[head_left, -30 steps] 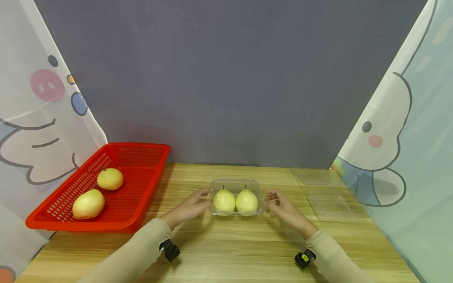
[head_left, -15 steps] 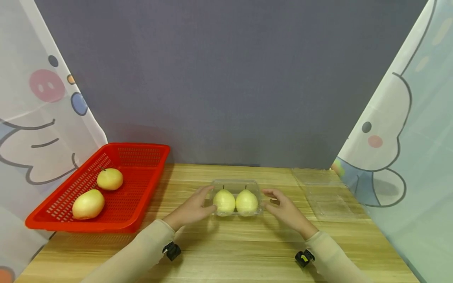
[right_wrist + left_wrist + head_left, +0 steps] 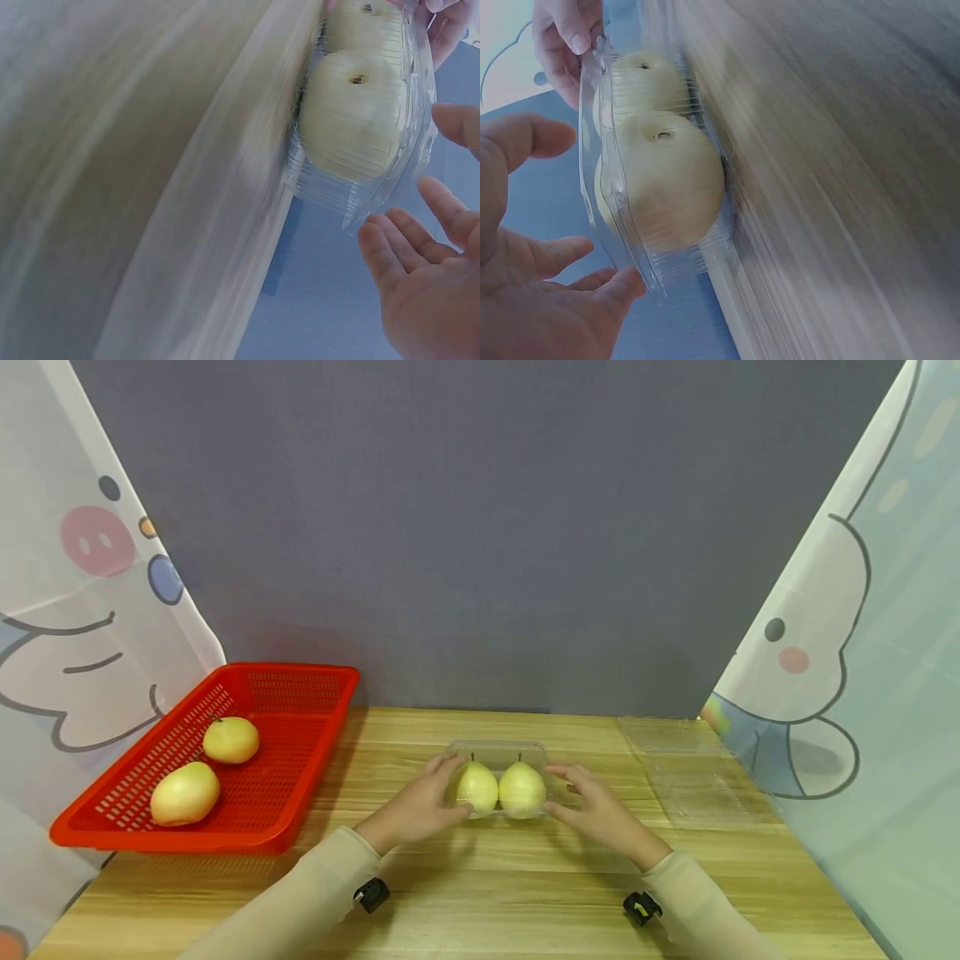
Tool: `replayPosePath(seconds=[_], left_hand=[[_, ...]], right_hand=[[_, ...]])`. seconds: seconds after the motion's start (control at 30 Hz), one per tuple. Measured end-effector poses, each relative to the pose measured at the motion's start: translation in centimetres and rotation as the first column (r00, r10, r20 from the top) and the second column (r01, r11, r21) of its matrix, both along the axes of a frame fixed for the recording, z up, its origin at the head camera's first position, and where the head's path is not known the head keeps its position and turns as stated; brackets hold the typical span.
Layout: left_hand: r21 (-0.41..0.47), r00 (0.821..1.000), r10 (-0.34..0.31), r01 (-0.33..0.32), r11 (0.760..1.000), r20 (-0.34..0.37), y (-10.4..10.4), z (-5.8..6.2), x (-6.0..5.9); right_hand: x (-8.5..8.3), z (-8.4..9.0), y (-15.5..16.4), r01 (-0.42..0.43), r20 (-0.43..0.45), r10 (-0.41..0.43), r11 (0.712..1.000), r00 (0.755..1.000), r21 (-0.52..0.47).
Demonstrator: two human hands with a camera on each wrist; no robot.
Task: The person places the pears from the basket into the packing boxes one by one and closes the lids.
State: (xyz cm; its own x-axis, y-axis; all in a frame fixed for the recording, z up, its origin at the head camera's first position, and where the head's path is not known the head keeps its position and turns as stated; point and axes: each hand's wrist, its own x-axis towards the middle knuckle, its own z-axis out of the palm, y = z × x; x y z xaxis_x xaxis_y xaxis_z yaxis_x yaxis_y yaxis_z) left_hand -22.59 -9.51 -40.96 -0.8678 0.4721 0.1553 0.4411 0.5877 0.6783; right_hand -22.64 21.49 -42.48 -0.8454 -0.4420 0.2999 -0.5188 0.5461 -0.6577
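A clear plastic clamshell box (image 3: 498,746) stands on the wooden table, its lid lying over the base. Inside sit a left pear (image 3: 477,787) and a right pear (image 3: 522,787), side by side with stems up. My left hand (image 3: 422,802) is at the box's left end, fingers spread and loosely bent; in the left wrist view a fingertip seems to touch the rim corner. At the opposite end is my right hand (image 3: 603,810), its fingers similarly loose around the rim. From the right wrist view, whether those fingertips touch the plastic (image 3: 375,195) is hard to tell.
A red plastic basket (image 3: 315,752) at the left holds a rear pear (image 3: 231,740) and a front pear (image 3: 185,793). More clear plastic packaging (image 3: 701,772) lies at the table's right. A grey backdrop (image 3: 465,543) rises behind the table.
Both hands have moved inward, from beside the box's ends to over its edges; the left hand travelled further. The box and pears stay where they were.
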Motion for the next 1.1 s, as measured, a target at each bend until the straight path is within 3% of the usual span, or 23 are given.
replayPosePath(seconds=[0.17,0.53,1.1], left_hand=[[-0.023,1.000,0.007,-0.007,1.000,-0.016,0.13,-0.13,0.01],[-0.083,1.000,0.001,-0.003,0.997,-0.029,0.29,0.04,0.18],[-0.097,1.000,0.004,-0.004,0.995,-0.005,0.28,0.17,-0.01]], right_hand=[[0.07,0.02,-0.14,-0.009,-0.030,0.010,0.999,1.000,0.030],[0.17,0.17,-0.30,0.012,0.005,-0.012,0.999,1.000,0.040],[-0.04,0.26,-0.57,-0.005,-0.029,0.006,0.999,1.000,0.035]])
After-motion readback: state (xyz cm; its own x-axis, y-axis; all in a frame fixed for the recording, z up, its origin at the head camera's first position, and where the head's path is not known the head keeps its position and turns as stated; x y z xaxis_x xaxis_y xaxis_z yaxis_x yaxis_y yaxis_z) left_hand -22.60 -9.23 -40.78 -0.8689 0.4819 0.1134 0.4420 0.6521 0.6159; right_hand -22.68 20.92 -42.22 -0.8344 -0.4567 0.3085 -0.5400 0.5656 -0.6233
